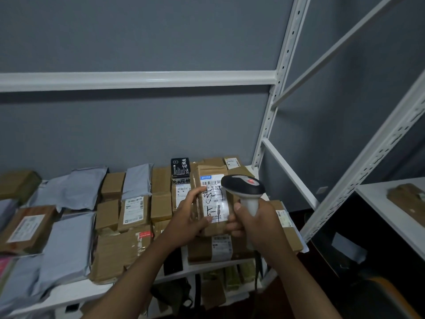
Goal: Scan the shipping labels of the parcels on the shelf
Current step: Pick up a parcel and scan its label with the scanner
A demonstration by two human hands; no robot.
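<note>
My left hand [192, 216] grips a brown cardboard parcel [210, 178] by its left edge, tilted up so its white shipping label [215, 200] faces me. My right hand [251, 223] is closed around the pale handle of a barcode scanner [243, 186], whose dark head with a red button sits just right of the label's top. The held parcel hovers above other parcels on the white shelf [76, 293]. The scanner's cable hangs down below my right wrist.
The shelf holds several brown boxes [135, 209] and grey mailer bags [69, 240], plus a black box [180, 167] at the back. White rack uprights [276, 104] stand to the right. Another white surface [379, 203] with a brown parcel lies far right. More parcels sit on the lower shelf.
</note>
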